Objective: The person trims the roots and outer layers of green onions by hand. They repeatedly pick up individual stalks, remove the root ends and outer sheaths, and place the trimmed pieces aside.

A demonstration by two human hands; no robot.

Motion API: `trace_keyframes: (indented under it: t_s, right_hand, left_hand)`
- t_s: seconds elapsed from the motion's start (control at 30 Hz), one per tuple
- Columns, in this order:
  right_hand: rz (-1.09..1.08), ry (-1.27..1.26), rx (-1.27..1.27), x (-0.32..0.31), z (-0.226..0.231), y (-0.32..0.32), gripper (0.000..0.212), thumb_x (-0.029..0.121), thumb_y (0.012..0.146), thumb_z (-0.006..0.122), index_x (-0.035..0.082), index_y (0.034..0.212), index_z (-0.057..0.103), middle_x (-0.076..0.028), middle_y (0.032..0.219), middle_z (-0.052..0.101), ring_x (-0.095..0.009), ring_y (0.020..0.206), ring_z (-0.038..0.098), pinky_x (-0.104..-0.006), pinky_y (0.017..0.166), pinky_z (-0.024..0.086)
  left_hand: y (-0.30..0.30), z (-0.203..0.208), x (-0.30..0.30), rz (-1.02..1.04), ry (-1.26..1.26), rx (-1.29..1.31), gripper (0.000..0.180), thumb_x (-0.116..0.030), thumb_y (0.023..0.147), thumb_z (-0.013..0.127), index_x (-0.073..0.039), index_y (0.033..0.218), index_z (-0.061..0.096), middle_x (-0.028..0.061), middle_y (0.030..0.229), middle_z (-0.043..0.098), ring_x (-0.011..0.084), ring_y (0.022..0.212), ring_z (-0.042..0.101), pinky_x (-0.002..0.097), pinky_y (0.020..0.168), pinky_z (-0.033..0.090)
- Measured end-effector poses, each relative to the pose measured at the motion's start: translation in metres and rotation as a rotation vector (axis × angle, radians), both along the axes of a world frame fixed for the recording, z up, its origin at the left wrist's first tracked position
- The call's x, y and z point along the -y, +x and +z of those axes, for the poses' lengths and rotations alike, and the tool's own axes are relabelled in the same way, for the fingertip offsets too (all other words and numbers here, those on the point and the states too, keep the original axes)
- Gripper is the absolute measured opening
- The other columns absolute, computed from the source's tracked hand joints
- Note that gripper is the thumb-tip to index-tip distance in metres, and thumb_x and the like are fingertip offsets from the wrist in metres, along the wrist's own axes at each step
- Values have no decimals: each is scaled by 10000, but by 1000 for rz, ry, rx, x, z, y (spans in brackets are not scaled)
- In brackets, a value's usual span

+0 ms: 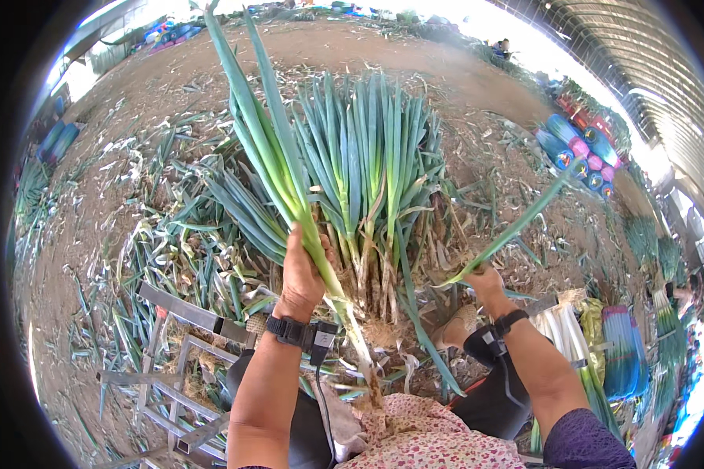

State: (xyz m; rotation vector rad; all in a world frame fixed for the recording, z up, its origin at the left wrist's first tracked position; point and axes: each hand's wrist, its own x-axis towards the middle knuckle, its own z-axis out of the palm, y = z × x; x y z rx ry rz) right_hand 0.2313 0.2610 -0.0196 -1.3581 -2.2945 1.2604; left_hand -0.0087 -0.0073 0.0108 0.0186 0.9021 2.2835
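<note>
My left hand (303, 266) is wrapped round a long green onion (332, 285), its green leaves slanting up to the far left and its dirty root end hanging toward my lap. In my right hand (485, 283), closed, is a loose green onion leaf (516, 227) that points up and to the right, apart from the stalk. Between and beyond my hands lies a large pile of untrimmed green onions (360, 164), leaves away from me and muddy roots near me. Another loose leaf (429, 344) hangs beside the pile's roots.
A metal frame (184, 367) stands at my near left. Peeled green onions (567, 344) lie at my right, beside a blue-wrapped bundle (619, 352). Leaf scraps (172, 273) cover the ground on the left. Wrapped bundles (583, 152) are stacked at the far right, and a person (501, 48) is in the distance.
</note>
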Motion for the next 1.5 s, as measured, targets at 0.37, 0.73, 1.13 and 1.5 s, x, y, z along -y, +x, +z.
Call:
trace_keyframes:
  t_s: [0.37, 0.73, 1.13, 1.5]
  right_hand:
    - [642, 214, -378, 149, -11, -69, 327, -24, 807, 652, 33, 1125, 601, -74, 1131, 613, -201, 1023, 605, -306, 815, 514]
    - [875, -394, 85, 154, 14, 31, 249, 138, 911, 525, 28, 1130, 571, -96, 928, 640, -214, 868, 623, -314, 775, 491]
    - [571, 227, -279, 169, 1, -39, 457, 224, 796, 707, 51, 1184, 538, -192, 1145, 584, -326, 1030, 585, -425, 821, 473]
    - [413, -30, -562, 189, -17, -75, 318, 58, 811, 687, 59, 1072, 505, -116, 937, 591, -219, 876, 595, -319, 759, 480]
  left_hand:
    - [12, -14, -20, -105, 129, -123, 420, -395, 951, 524, -105, 1250, 472, 35, 849, 529, 160, 717, 545, 319, 662, 483]
    - [-24, -15, 8, 304, -135, -294, 360, -288, 942, 567, -74, 1214, 465, 23, 790, 531, 83, 556, 502, 216, 448, 433]
    - [-46, -7, 24, 359, -20, -210, 267, -285, 930, 597, -102, 1097, 496, 28, 789, 523, 120, 611, 494, 250, 545, 438]
    - [-4, 7, 5, -183, 496, -87, 575, -511, 941, 464, -40, 1271, 459, 40, 853, 525, 175, 793, 520, 370, 757, 463]
